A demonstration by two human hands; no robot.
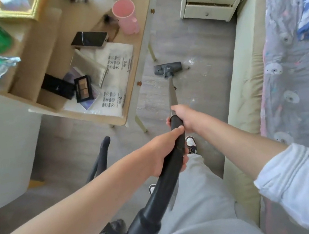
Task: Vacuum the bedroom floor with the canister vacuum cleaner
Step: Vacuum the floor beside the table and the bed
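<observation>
Grey floor head [167,68] is sitting on the wood-look floor [201,85] between worktop [138,53] and bed [244,72]; left hand [168,151] is gripping the curved black handle [174,160], right hand [182,117] clamping the stiff, light-looking metal wand [172,91].

The bench [142,42] looks like pale, smooth wood with a matt face. On it lie a glossy black phone [89,39], a matt pink plastic cup [126,16] and crinkled printed plastic bags [113,66]. Beside the bench, the vacuum's tube [172,91] looks like dull metal, its handle [170,167] smooth black plastic; the floor [204,79] is grey wood-grain.
</observation>
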